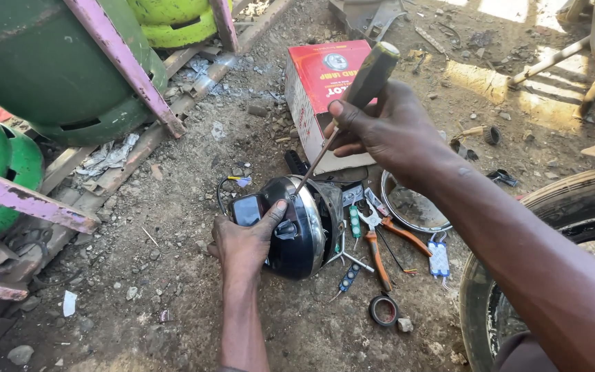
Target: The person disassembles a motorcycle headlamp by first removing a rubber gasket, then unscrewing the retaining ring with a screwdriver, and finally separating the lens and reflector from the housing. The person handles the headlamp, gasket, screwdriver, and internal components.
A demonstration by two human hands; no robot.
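Observation:
My left hand (245, 240) grips a black, chrome-rimmed headlamp housing (301, 231) that rests on the dirt ground. My thumb lies on its top. My right hand (387, 127) holds a screwdriver (352, 103) with a dark translucent handle. Its thin shaft slants down and its tip touches the top of the housing.
A red and white carton (315, 86) lies behind the housing. Orange-handled pliers (380, 238), a chrome ring (411, 207), a roll of black tape (384, 310) and small parts lie to the right. A tyre (552, 213) stands at far right, green gas cylinders (56, 69) in a pink rack at left.

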